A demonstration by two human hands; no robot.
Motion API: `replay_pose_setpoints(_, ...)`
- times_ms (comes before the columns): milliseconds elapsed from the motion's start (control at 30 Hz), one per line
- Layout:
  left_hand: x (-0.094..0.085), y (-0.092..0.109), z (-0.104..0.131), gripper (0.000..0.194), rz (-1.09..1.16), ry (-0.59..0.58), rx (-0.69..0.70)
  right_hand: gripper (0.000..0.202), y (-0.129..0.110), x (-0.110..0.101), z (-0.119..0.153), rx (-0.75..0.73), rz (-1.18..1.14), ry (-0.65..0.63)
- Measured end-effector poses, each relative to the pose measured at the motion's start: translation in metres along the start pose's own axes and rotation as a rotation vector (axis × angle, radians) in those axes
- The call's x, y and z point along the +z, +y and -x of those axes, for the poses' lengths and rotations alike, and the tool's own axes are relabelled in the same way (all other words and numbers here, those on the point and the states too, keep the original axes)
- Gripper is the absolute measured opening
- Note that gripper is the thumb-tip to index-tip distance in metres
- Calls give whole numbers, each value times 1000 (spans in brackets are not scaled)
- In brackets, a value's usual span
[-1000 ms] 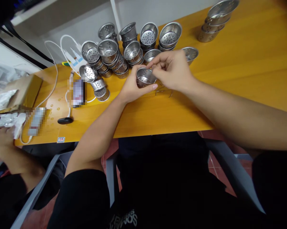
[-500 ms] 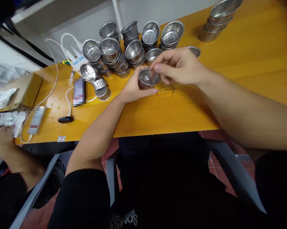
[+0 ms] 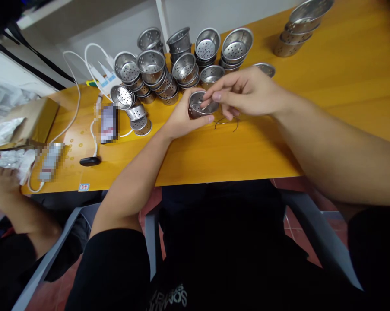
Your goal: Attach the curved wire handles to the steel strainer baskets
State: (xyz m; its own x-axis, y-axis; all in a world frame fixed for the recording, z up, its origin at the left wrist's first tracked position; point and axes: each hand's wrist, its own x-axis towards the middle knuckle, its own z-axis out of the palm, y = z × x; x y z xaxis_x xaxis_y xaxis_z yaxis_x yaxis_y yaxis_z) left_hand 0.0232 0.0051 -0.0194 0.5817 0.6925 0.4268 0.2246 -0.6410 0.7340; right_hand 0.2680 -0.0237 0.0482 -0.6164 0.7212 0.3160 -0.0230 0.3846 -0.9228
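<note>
My left hand (image 3: pixel 183 114) is wrapped round a small perforated metal strainer basket (image 3: pixel 198 98), its open mouth facing up, just above the table. My right hand (image 3: pixel 238 93) comes in from the right, with thumb and forefinger pinched together at the basket's mouth. The fingertips reach inside the rim; whatever they pinch is too small to make out. Just below my right hand, a thin curved wire (image 3: pixel 226 124) rests on the tabletop. Close behind both hands stands another strainer basket (image 3: pixel 212 76).
Several stacks of strainer baskets (image 3: pixel 152 67) fill the table's back, with another stack (image 3: pixel 293 39) at the far right. Left are a phone (image 3: pixel 109 124), white cables (image 3: pixel 78 97), a power strip (image 3: pixel 109 80) and a cardboard box (image 3: pixel 36 119). Another person's hand (image 3: pixel 2 183) shows at the left edge.
The pinched fingers of my right hand have dipped slightly further into the basket's mouth. My left hand keeps its hold on the basket. The whole view has shifted slightly.
</note>
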Motion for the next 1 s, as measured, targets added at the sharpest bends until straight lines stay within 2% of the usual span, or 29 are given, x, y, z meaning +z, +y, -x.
replay_pose_setpoints(200, 1, -5, 1, 96, 0, 17, -2, 47, -6, -4, 3, -4, 10, 28)
replay_pose_setpoints(333, 1, -4, 1, 98, -4, 6, -6, 50, -1, -9, 2, -21, 42, 63)
replay_pose_setpoints(400, 1, -4, 1, 98, 3, -5, -15, 49, 4, -10, 1, -71, 161, 149)
replay_pose_setpoints(533, 2, -3, 2, 98, 31, -18, -38, 48, 5, -10, 0, -223, 572, 367)
replay_pose_setpoints(633, 1, -2, 2, 98, 34, -32, -52, 51, 3, -9, 0, -264, 691, 421)
replay_pose_setpoints(800, 0, 0, 1, 97, 60, -42, -88, 58, 11, -5, 1, -199, 492, 364)
replay_pose_setpoints(900, 0, 2, 1, 97, 67, -31, -104, 52, 13, -3, 3, -199, 536, 295)
replay_pose_setpoints(1000, 0, 3, 1, 96, 72, -41, -109, 45, 10, -2, 3, -200, 678, 238)
